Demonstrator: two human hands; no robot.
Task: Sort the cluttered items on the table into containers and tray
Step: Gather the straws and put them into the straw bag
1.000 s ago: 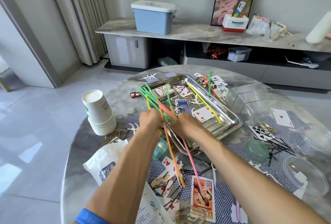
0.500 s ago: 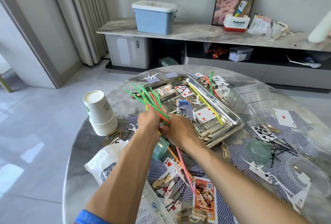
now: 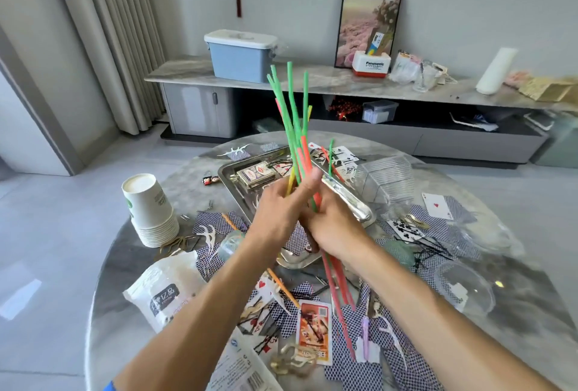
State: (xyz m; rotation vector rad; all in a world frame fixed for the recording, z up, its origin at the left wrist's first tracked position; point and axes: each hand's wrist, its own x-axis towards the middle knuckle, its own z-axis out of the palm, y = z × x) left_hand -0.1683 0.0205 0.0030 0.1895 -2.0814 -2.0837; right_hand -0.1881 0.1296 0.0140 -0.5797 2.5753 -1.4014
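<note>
CHANGE: straw bundle [image 3: 294, 128] raised from flat over steel tray [image 3: 359, 207] to near-upright | GRIP: left hand [image 3: 278, 203] and right hand [image 3: 331, 221] both clamp it | LOCATION: above tray's near edge | STATUS: gathered; container placement pending

Round marble table [image 3: 131, 253]: steel tray [image 3: 230, 175], paper cup stack [image 3: 149, 210], scattered playing cards [image 3: 436, 205].

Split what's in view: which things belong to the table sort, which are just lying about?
Job:
- straws, bundled upright in left hand and right hand
- metal tray
- playing cards scattered on the table
- clear containers
- paper cup stack

Lying about:
- blue bin on the sideboard
- framed picture
- Panasonic box
</note>
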